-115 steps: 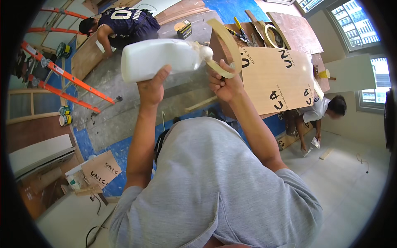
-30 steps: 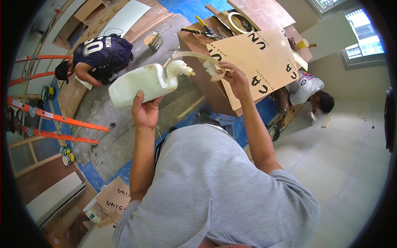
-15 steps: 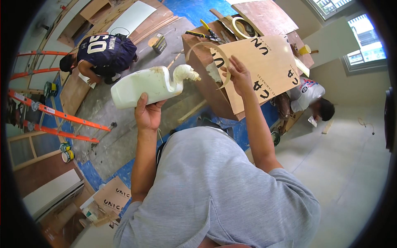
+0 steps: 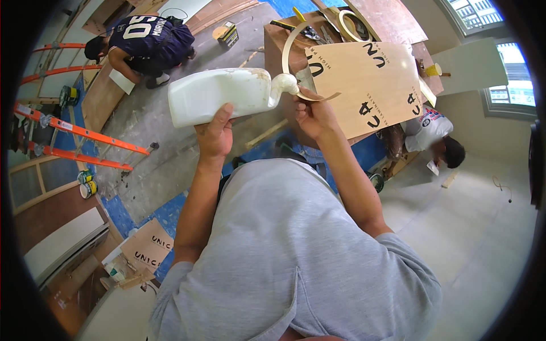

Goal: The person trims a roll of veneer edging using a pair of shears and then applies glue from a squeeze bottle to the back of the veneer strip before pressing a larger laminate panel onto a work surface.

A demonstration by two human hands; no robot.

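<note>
One white squeeze bottle (image 4: pixel 222 94), left of the laminate sheet (image 4: pixel 367 91), long axis toward it, is gripped by the left hand (image 4: pixel 216 133); the right hand (image 4: pixel 315 118), nearer the sheet, pinches a curved edging strip (image 4: pixel 286 52).

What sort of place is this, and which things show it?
Probably a room under renovation: a long orange-railed ladder, bright blue floor sheeting, and a large, flat, tan board with black lettering.

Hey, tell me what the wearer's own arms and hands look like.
Heathered grey short sleeves end near the elbows, leaving both forearms bare. The left hand and right hand are gloveless, with no watch visible on either wrist.
</note>
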